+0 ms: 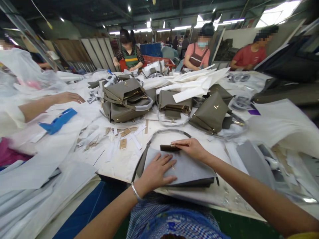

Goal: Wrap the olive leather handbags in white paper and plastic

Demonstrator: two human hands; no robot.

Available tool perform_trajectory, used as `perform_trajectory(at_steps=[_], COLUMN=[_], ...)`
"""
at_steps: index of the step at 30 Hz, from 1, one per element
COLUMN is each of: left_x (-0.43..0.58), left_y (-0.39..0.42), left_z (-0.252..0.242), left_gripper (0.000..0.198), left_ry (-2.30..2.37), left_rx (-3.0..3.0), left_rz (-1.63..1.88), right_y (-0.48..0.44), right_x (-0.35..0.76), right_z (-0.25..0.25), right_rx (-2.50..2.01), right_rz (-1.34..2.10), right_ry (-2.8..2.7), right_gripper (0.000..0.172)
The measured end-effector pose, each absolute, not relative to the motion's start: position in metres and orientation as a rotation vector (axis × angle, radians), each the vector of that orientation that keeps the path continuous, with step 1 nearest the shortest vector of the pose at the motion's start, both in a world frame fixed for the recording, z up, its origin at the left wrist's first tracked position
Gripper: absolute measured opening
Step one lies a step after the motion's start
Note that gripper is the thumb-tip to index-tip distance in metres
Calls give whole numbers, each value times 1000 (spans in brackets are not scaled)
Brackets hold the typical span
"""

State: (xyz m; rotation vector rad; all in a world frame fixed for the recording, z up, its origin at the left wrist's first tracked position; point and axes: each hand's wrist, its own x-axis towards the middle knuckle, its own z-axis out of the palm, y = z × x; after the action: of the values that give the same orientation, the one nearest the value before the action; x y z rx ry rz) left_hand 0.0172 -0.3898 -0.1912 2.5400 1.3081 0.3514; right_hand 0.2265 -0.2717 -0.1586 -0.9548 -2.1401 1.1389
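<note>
A dark olive handbag (199, 182) lies flat at the table edge in front of me, its strap looping away at the far side. A pale grey sheet (194, 169) covers most of its upper face. My left hand (159, 169) rests on this sheet with fingers spread. Beyond it, my right hand (190, 147) pinches the dark closure flap (166, 148) of the bag by its metal fitting. The fingertips of the right hand are partly hidden behind the flap's end.
Olive handbags (124, 99) are piled across the table, with white paper sheets (191, 83) on top. Paper scraps (123, 143) lie left of my bag. A co-worker's hand (68, 97) reaches in from the left near a blue piece (58, 121). Several people work opposite.
</note>
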Motion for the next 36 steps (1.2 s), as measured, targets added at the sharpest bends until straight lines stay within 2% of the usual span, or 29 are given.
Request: perform_trajectory(at_steps=[8,15,20,36], left_x=[19,17,16,15], left_y=[-396,-411,-419,-418], left_z=[-197,-203,-208,-221], left_gripper=[64,53,38,19], left_ry=[1320,1382,1173,1001], left_rx=[2534,2569,2729,2682], left_rz=[553,819,811,1013], right_y=[-319,-326,-327,-319], right_x=[244,247,249,250], right_z=[-182,-186,-196,-209], right_rx=[-715,-614,-570,-282], right_rz=[916,944,874,733], right_ry=[-2454,-2467,-2525,-2524], right_gripper=[28,28,30,35])
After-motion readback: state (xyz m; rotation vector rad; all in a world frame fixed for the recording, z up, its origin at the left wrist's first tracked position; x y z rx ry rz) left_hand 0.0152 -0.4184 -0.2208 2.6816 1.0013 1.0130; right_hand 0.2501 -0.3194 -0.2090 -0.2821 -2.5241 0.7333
